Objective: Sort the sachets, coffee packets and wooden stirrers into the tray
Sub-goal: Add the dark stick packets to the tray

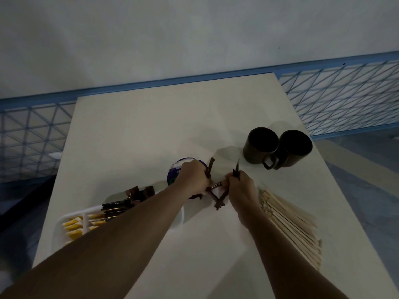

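Note:
Brown coffee packets point(216, 196) lie loose on the white table between my two hands. My left hand point(192, 179) grips a brown packet whose end sticks up beside the knuckles. My right hand point(243, 187) pinches another brown packet pointing up from its fingers. The white tray point(59, 230) stands at the lower left under my left forearm, with yellow sachets point(72, 226) and dark coffee packets point(117, 207) in it. A fan of wooden stirrers point(289, 225) lies on the table just right of my right wrist.
A round purple-and-white container point(176, 169) sits behind my left hand. Two dark mugs point(277, 147) stand side by side at the right rear. A blue wire-mesh rack point(345, 100) runs behind and beside the table point(151, 126).

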The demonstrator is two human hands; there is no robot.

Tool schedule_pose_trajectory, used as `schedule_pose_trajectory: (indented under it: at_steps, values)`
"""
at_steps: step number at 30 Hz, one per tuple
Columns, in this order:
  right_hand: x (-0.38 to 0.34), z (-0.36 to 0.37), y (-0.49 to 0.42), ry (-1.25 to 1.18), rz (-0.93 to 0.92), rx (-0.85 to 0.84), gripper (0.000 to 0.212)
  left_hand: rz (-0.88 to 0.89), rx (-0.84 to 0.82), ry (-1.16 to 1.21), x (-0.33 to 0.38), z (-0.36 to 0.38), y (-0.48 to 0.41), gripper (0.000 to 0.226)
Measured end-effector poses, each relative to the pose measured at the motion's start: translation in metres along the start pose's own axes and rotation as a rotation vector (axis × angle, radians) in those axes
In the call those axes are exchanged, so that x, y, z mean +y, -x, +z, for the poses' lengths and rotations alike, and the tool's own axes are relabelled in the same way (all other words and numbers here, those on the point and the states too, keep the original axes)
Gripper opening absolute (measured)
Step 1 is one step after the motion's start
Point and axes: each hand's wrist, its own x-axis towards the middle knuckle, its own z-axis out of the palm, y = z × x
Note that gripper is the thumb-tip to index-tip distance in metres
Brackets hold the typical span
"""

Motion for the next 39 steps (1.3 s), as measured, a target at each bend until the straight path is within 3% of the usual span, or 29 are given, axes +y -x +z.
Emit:
schedule_pose_trajectory:
  at_steps: [5, 12, 17, 21, 28, 39]
  values:
    - [0.0, -0.001, 0.001, -0.182, 0.026, 0.013, 0.019, 0.006, 0.115, -0.106, 0.003, -0.004, 0.005, 0.032]
    - [0.009, -0.001, 0.004, 0.321, -0.153, -0.047, 0.013, -0.019, 0.249, 0.026, 0.009, -0.012, 0.008, 0.029]
    - [0.016, 0.008, 0.012, 0.513, -0.233, -0.162, 0.008, -0.016, 0.255, 0.141, 0.011, -0.013, 0.006, 0.028]
    - [0.022, 0.015, 0.014, 0.686, -0.284, -0.146, 0.018, -0.062, 0.243, 0.12, 0.01, -0.012, 0.003, 0.03]
    - [0.019, 0.0, 0.008, 0.813, -0.181, -0.092, 0.008, 0.008, 0.19, 0.107, 0.01, 0.003, 0.001, 0.015]
    - [0.018, -0.018, -0.003, 0.782, 0.041, -0.062, 0.037, 0.026, 0.192, 0.27, 0.024, 0.026, -0.005, 0.008]
